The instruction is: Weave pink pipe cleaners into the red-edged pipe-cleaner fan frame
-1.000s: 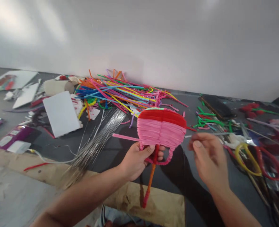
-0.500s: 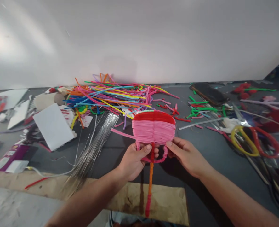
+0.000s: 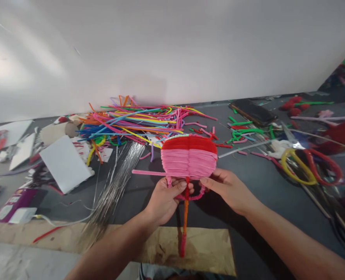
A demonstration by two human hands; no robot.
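A flat pipe-cleaner figure (image 3: pixel 189 161) is held up above the table, its rows red at the top and pink below. A stem (image 3: pixel 185 217), red, orange and pink, runs down from its middle. My left hand (image 3: pixel 168 200) is closed on the lower left part, thumb across the stem. On the lower right, my right hand (image 3: pixel 226 188) pinches the edge near a pink twisted loop (image 3: pixel 196 197). A loose pink pipe-cleaner end (image 3: pixel 147 172) sticks out to the left. The fingers behind the figure are partly hidden.
Behind lies a heap of coloured pipe cleaners (image 3: pixel 137 120). Thin metal wires (image 3: pixel 117 186) and a white card (image 3: pixel 66 165) lie to the left. On the right are scissors (image 3: pixel 299 167) with yellow and red handles, a dark phone (image 3: pixel 252 112) and green scraps (image 3: pixel 244 134).
My right hand has shifted slightly left along the lower edge. The loose pink end now points more level, and the stem's foot sits slightly higher. Both hands keep hold of the figure.
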